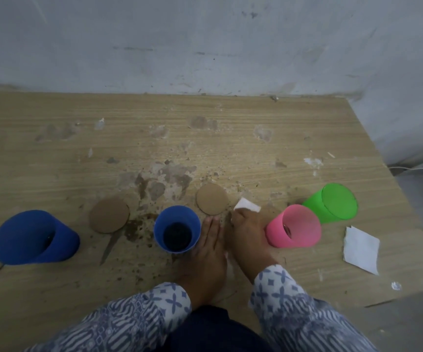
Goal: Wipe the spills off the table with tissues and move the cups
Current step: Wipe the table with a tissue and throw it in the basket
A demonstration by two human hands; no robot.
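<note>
Patterned sleeves [281, 290] sat at the table's near edge. Left hand [210, 247] lay flat, fingers straight, holding nothing, just right of the small blue cup [177, 228], which held something dark. Right hand [247, 232] was curled over a white tissue [247, 205] at its fingertips, with the pink cup [294, 226] just to its right. Folded tissues [360, 248] lay near the right edge; the large blue cup [31, 237] stood near the left edge. Brown spill [136, 228] lay left of the small blue cup – two cardboard discs [108, 215] beyond. Green cup [332, 203] stood behind the pink one. Wooden table [256, 118] was stained – scuffed grey wall [205, 41] along its far edge.
</note>
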